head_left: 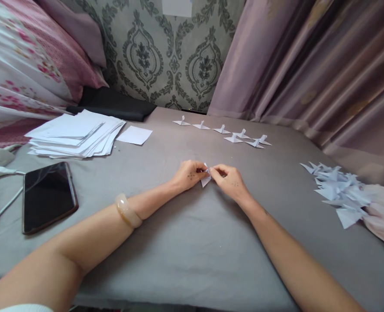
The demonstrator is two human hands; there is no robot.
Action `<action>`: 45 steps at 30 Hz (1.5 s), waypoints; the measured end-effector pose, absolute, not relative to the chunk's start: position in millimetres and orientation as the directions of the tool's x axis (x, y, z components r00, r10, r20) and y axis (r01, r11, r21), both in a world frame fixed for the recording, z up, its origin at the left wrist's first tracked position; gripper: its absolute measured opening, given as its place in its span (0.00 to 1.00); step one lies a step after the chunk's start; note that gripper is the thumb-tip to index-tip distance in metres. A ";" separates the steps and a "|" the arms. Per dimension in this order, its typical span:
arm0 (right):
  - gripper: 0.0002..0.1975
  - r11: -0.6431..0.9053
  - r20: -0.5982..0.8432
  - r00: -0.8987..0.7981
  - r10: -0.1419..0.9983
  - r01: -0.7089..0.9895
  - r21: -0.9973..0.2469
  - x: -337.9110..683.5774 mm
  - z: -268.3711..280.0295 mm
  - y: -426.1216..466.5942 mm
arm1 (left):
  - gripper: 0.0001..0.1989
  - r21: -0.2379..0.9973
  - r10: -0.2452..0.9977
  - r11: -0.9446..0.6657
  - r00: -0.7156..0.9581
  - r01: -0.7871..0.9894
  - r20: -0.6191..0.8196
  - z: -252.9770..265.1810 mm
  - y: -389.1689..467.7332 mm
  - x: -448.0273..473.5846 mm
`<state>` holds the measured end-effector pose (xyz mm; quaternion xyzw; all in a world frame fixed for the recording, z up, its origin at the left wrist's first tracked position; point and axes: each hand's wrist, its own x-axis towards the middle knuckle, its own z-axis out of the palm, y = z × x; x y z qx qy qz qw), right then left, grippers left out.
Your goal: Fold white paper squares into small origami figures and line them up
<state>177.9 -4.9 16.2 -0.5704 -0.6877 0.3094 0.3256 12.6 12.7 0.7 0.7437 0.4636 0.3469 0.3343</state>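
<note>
Between my two hands, at the middle of the cloth-covered table, is a small folded white paper piece, its pointed end toward me. My left hand pinches it from the left with thumb and forefinger. From the right, my right hand grips its upper part with the fingertips. The fingers cover much of the paper, so its full shape is hidden. Beyond my hands, several folded white paper figures with spread wings stand in a loose row.
A stack of white paper sheets lies at the left, with a single sheet beside it. Nearer are a phone and white cables. Several folded paper figures are heaped at the right, by a curtain. Black cloth lies behind the stack.
</note>
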 end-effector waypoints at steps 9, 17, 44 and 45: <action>0.13 0.106 0.056 -0.096 0.994 0.671 -0.734 175.1 23.2 1.3 | 0.08 0.779 0.893 -0.411 0.379 0.473 0.241 -3.9 14.6 11.0; 0.14 0.025 -0.099 -0.139 0.985 0.694 -0.719 174.5 36.8 5.1 | 0.09 0.762 0.877 -0.444 0.401 0.472 0.263 -6.9 16.6 10.1; 0.09 -0.320 -0.363 -0.145 0.920 0.258 -0.912 186.6 25.3 5.6 | 0.08 0.809 0.906 -0.367 0.376 0.460 0.197 6.4 5.6 9.8; 0.09 -0.324 -0.365 -0.138 0.921 0.250 -0.912 187.0 24.7 6.0 | 0.09 0.814 0.907 -0.362 0.374 0.455 0.194 7.2 5.0 10.1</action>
